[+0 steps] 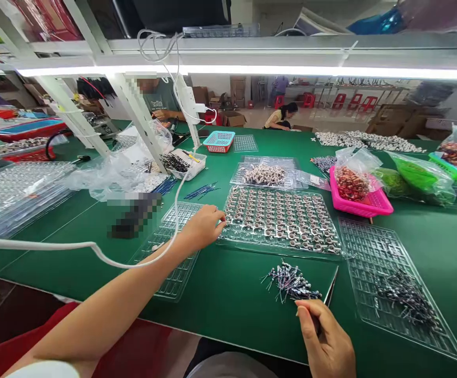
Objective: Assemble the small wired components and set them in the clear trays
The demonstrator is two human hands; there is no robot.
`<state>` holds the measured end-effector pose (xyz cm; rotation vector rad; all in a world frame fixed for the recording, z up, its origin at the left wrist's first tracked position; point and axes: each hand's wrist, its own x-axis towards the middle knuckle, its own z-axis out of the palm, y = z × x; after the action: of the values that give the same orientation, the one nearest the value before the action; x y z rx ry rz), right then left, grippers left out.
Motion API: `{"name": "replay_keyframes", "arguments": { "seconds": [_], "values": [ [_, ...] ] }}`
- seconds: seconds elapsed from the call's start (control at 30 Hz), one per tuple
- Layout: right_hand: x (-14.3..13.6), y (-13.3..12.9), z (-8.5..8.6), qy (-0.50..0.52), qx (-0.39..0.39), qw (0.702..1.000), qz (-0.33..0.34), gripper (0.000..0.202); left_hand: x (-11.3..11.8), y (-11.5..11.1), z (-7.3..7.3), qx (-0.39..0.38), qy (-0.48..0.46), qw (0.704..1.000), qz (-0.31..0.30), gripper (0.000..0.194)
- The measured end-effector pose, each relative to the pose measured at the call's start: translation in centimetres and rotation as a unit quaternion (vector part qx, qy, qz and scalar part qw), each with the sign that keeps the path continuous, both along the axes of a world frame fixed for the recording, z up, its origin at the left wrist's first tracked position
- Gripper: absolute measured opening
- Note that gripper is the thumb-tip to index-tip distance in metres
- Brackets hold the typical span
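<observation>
My left hand (pixel 202 227) reaches to the left edge of a clear plastic tray (pixel 228 242), its thumb and fingers pinched together. What they pinch, if anything, is hidden. Rows of small white-and-brown round parts (pixel 279 210) fill the tray's pockets. Near the front edge of the table, my right hand (pixel 326 336) is closed around a pair of tweezers (pixel 331 287), points tilted up and away. Just left of the tweezers lies a loose pile of small wired components (pixel 291 282) on the green tabletop. Another clear tray (pixel 177 275) lies partly under my left forearm.
A clear tray (pixel 364 262) at right bears dark wired parts. Behind the filled tray is a heap of white parts (pixel 264 174); a pink basket (pixel 360 206) stands to its right. A white cable (pixel 134 265) crosses over my left forearm. A co-worker (pixel 161 102) sits opposite.
</observation>
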<state>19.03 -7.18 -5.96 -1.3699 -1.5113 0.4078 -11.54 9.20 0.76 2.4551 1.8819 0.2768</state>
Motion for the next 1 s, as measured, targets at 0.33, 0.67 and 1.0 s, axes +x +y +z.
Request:
{"name": "replay_keyframes", "arguments": {
  "seconds": [0.33,0.67,1.0],
  "values": [
    [-0.3,0.0,0.6,0.035,0.019,0.998,0.045,0.010,1.0,3.7,0.1,-0.072,0.049,0.995,0.055,0.025],
    [1.4,-1.2,1.2,0.040,0.034,0.999,-0.004,0.015,7.0,-4.9,2.9,-0.101,-0.155,0.983,-0.011,0.028],
    [2.9,0.1,1.8,-0.237,-0.032,0.971,0.005,0.012,13.0,-7.5,0.6,-0.422,-0.528,0.732,-0.080,0.037]
  ]
}}
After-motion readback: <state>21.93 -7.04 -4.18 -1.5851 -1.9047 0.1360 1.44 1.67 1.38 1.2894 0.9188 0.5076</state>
